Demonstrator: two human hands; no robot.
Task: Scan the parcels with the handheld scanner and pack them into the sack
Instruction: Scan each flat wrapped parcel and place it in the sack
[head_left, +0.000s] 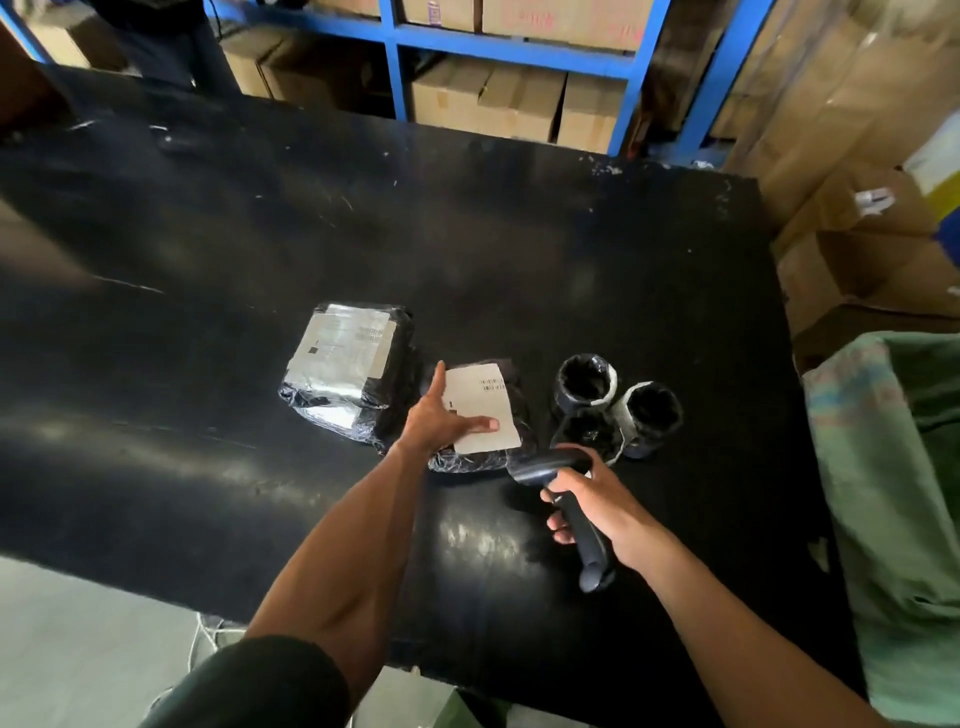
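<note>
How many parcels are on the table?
5: a big parcel at left, a flat parcel under the left hand, and three round parcels clustered right of it.

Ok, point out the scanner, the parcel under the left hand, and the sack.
scanner (582, 525): head view, on its handle below the right hand's fingers.
parcel (485, 400): head view, on its white label.
sack (893, 467): head view, on its green side wall.

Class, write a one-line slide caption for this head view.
Left hand steadies a labelled parcel while the right hand aims the scanner at it.
</note>
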